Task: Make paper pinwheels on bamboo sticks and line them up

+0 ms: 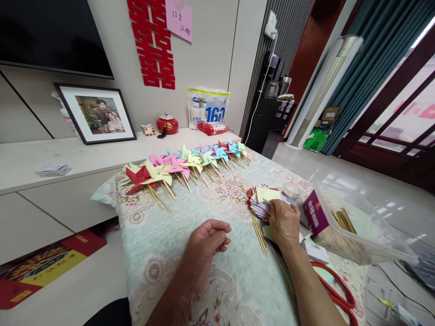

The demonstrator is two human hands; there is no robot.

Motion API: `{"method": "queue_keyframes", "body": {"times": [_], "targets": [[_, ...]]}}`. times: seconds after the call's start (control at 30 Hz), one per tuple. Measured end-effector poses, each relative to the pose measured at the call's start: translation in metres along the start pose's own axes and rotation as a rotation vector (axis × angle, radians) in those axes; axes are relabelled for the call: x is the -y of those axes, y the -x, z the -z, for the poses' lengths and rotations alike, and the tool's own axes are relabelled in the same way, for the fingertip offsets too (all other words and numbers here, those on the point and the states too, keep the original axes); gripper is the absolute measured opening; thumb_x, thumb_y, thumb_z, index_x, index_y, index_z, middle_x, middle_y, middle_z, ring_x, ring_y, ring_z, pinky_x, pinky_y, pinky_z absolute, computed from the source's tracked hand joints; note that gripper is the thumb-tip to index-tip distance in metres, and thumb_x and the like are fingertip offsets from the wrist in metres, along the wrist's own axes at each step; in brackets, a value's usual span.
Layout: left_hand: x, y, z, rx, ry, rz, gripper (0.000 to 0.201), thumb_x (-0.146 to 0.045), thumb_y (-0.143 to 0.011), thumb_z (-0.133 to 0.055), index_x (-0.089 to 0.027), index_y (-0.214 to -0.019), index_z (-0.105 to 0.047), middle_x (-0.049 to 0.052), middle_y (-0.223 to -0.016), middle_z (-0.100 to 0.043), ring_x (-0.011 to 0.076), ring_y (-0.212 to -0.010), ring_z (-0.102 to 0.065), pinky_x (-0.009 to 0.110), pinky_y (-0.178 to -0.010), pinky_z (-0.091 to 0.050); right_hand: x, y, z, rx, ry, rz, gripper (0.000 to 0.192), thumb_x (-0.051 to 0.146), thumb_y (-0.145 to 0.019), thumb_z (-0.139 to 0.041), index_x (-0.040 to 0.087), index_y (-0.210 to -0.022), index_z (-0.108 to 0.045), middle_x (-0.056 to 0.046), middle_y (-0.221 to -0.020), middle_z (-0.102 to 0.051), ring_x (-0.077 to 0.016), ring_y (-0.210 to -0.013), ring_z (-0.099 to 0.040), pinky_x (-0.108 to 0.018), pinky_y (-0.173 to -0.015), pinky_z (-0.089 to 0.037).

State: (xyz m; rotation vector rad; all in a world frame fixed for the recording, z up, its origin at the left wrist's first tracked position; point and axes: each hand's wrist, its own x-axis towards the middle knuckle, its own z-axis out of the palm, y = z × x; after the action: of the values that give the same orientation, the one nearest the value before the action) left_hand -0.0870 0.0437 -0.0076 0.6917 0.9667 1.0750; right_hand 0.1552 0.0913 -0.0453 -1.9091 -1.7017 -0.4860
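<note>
The flowered tablecloth (190, 271) fills the middle of the view, and along its far edge runs a long row of finished paper pinwheels (183, 165), their sticks all slanting toward the near right. On the right sits a clear plastic bin (360, 226) with a bundle of bamboo sticks (343, 219) lying inside, well apart from both hands.

Now the key relation: the stack of coloured paper squares (263, 201) lies directly under and just beyond the right hand (283, 222), which is touching it, fingers bent down onto the near edge of the top sheets. Whether it has pinched a sheet is not clear; the fingertips are hidden behind the knuckles. The left hand (207, 237) rests on the cloth to the left, loosely curled and holding nothing visible, so it is the farther of the two from the stack.

Between the hands lie a few loose sticks (260, 233), long axis running from far left to near right, just beside the right hand's thumb side. Red scissors (335, 290) show partly by the right forearm, cut off by it. A small clear cup (291, 191) stands just behind the stack.
</note>
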Motion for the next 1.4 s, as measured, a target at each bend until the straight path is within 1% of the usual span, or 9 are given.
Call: {"method": "queue_keyframes", "body": {"times": [0.3,0.57,0.77,0.93,1.07,1.13,1.23,1.3,1.4], "targets": [[-0.001,0.001,0.000,-0.001,-0.006,0.007,0.016,-0.021,-0.066,-0.076,-0.015,-0.079,-0.070,0.003,-0.083,-0.069,0.0118,-0.066,-0.061,0.025,-0.062,-0.044,-0.001,-0.002,0.009,-0.329,0.000,0.028,0.025,0.020,-0.099,-0.041,0.018,-0.097,-0.065,-0.008,-0.087,-0.072,-0.0235,-0.085,-0.062,-0.038,-0.092,-0.034],[-0.001,0.004,-0.002,0.015,-0.011,0.005,0.014,-0.022,-0.066,-0.074,-0.016,-0.078,-0.070,0.004,-0.083,-0.070,0.0124,-0.066,-0.061,0.026,-0.063,-0.044,0.011,-0.004,0.029,-0.489,-0.183,0.067,0.020,0.025,-0.101,-0.048,0.020,-0.096,-0.067,-0.009,-0.091,-0.075,-0.0239,-0.089,-0.066,-0.037,-0.088,-0.042],[0.001,0.001,-0.002,-0.070,-0.076,-0.031,0.027,-0.021,-0.063,-0.075,-0.016,-0.088,-0.070,0.008,-0.099,-0.072,0.0148,-0.069,-0.063,0.028,-0.064,-0.047,0.043,0.004,0.037,-0.265,-0.497,0.117,0.019,0.027,-0.098,-0.050,0.021,-0.096,-0.067,-0.006,-0.089,-0.074,-0.0221,-0.086,-0.067,-0.034,-0.079,-0.047],[0.003,-0.008,0.009,-0.245,-0.280,-0.232,0.049,-0.019,-0.063,-0.075,-0.016,-0.110,-0.064,0.012,-0.120,-0.065,0.0181,-0.085,-0.063,0.029,-0.070,-0.051,0.063,0.015,0.036,0.042,-0.713,0.039,0.019,0.029,-0.096,-0.051,0.022,-0.089,-0.067,-0.001,-0.076,-0.071,-0.0175,-0.067,-0.063,-0.028,-0.065,-0.047],[0.002,-0.011,0.019,-0.321,-0.485,-0.367,0.065,-0.016,-0.062,-0.075,-0.019,-0.125,-0.061,0.012,-0.125,-0.061,0.0210,-0.090,-0.059,0.028,-0.064,-0.047,0.071,0.020,0.036,0.142,-0.802,0.061,0.019,0.028,-0.095,-0.052,0.022,-0.087,-0.067,0.001,-0.074,-0.069,-0.0158,-0.066,-0.061,-0.024,-0.061,-0.046],[0.000,-0.009,0.021,-0.323,-0.583,-0.454,0.059,-0.015,-0.063,-0.075,-0.023,-0.121,-0.066,0.009,-0.119,-0.064,0.0213,-0.089,-0.058,0.028,-0.064,-0.045,0.074,0.020,0.037,0.163,-0.818,0.094,0.019,0.027,-0.095,-0.052,0.022,-0.087,-0.068,0.001,-0.074,-0.069,-0.0153,-0.066,-0.061,-0.024,-0.061,-0.046],[-0.001,-0.005,0.021,-0.257,-0.727,-0.565,0.032,-0.013,-0.068,-0.072,-0.026,-0.097,-0.076,0.005,-0.102,-0.069,0.0235,-0.091,-0.057,0.031,-0.072,-0.043,0.075,0.020,0.038,0.191,-0.844,0.149,0.019,0.025,-0.096,-0.052,0.022,-0.089,-0.069,0.000,-0.076,-0.070,-0.0151,-0.066,-0.063,-0.024,-0.063,-0.048],[-0.002,-0.004,0.020,-0.212,-0.784,-0.598,0.018,-0.013,-0.072,-0.070,-0.027,-0.082,-0.076,0.004,-0.088,-0.070,0.0241,-0.088,-0.057,0.033,-0.077,-0.042,0.073,0.019,0.038,0.215,-0.858,0.181,0.017,0.024,-0.095,-0.053,0.022,-0.091,-0.069,-0.001,-0.080,-0.072,-0.0156,-0.071,-0.066,-0.025,-0.066,-0.050],[-0.002,-0.003,0.020,-0.204,-0.829,-0.622,0.013,-0.014,-0.076,-0.067,-0.026,-0.075,-0.073,0.003,-0.077,-0.069,0.0237,-0.083,-0.057,0.034,-0.079,-0.041,0.070,0.019,0.037,0.229,-0.876,0.244,0.013,0.023,-0.092,-0.060,0.022,-0.101,-0.069,-0.002,-0.089,-0.075,-0.0173,-0.081,-0.069,-0.027,-0.075,-0.053]]}}
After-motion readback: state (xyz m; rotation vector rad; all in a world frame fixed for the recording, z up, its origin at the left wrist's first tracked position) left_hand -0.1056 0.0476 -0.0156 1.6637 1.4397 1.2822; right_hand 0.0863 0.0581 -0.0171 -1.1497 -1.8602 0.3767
